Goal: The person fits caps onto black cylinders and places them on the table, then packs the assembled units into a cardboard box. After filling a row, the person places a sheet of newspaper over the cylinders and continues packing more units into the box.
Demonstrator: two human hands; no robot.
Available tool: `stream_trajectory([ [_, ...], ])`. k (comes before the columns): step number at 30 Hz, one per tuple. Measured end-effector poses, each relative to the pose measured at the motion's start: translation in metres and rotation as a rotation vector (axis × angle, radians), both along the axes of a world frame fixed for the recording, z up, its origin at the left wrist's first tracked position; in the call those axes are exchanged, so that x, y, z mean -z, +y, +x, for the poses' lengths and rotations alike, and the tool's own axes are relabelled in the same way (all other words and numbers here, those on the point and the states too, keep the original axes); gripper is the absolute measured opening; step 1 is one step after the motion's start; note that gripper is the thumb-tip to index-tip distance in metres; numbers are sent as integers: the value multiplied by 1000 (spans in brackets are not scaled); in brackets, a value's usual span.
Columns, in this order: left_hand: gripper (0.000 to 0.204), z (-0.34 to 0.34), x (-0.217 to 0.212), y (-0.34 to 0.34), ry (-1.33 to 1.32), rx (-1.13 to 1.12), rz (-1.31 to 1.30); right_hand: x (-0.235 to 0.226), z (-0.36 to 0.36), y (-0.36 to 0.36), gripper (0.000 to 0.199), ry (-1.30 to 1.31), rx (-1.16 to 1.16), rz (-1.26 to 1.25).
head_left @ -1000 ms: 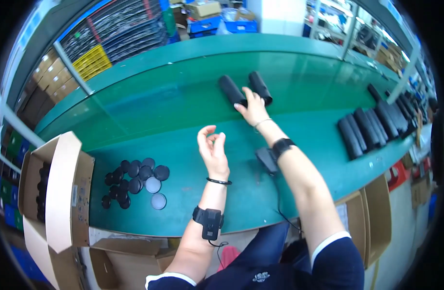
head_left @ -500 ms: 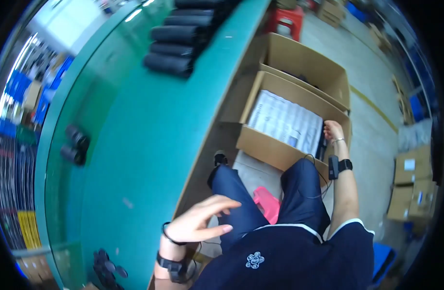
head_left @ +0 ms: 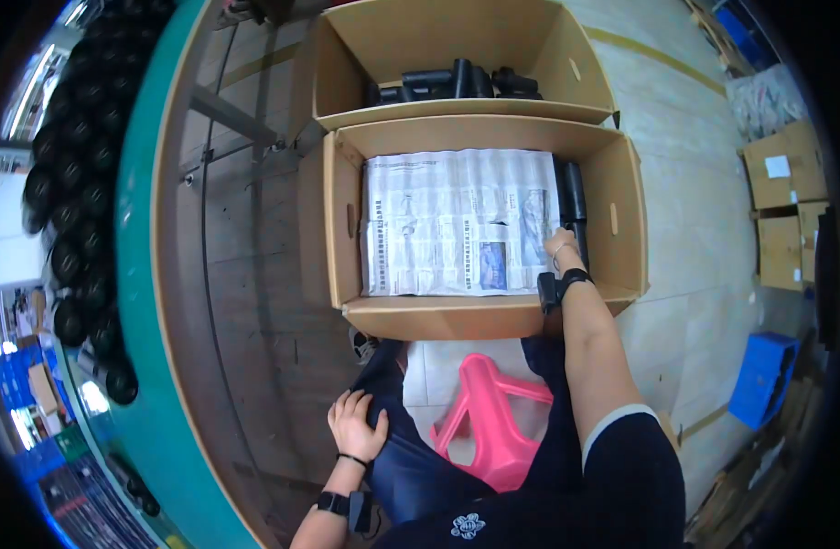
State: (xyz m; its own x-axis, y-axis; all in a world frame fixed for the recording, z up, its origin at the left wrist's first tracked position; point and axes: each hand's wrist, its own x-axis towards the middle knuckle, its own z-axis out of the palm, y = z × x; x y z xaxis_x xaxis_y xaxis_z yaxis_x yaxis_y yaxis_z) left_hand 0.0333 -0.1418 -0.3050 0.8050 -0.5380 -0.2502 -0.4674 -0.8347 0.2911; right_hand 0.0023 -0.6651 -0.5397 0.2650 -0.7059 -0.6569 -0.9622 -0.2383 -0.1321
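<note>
An open cardboard box (head_left: 484, 131) stands in front of my knees. Newspaper sheets (head_left: 438, 220) cover most of what lies inside, and their surface shows a ribbed shape beneath. Along the right side of the box, black cylindrical pieces (head_left: 574, 188) show beyond the paper. My right hand (head_left: 560, 243) reaches down at that paper edge, against the black pieces. Its fingers are curled, and whatever they grip is hidden. My left hand (head_left: 354, 426) rests on my left thigh, fingers spread and holding nothing.
Behind is a second open box (head_left: 447, 41) with loose black pieces (head_left: 461, 80). Rows of black cylinders (head_left: 68, 215) stand on the green table (head_left: 155, 284) at left. A pink stool (head_left: 489, 430) is between my legs. Cartons (head_left: 786, 174) and a blue bin (head_left: 764, 380) stand right.
The view has swung right toward the boxes, so the table now lies at the left edge. My left hand has gone from the air down to my thigh. My right hand stays in the box.
</note>
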Motion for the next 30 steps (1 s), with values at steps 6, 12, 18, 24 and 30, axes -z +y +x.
stream_trajectory([
  [6, 35, 18, 8, -38, 45, 102, 34, 52, 6, -20, 82, -71, 396, -96],
  [12, 35, 15, 9, -61, 27, 162, 43, 61, -13, -50, 46, -259, 291, 30],
  [18, 34, 1, 14, -53, 29, 85, 123, -105, -78, -62, 41, -1100, 399, 102],
  [24, 34, -6, 27, -55, 8, 124, 193, -256, -346, -77, 61, -1323, 710, 86],
  [30, 38, -2, 48, -53, 74, 203, 288, -300, -679, 45, 79, -1144, 1046, -504],
])
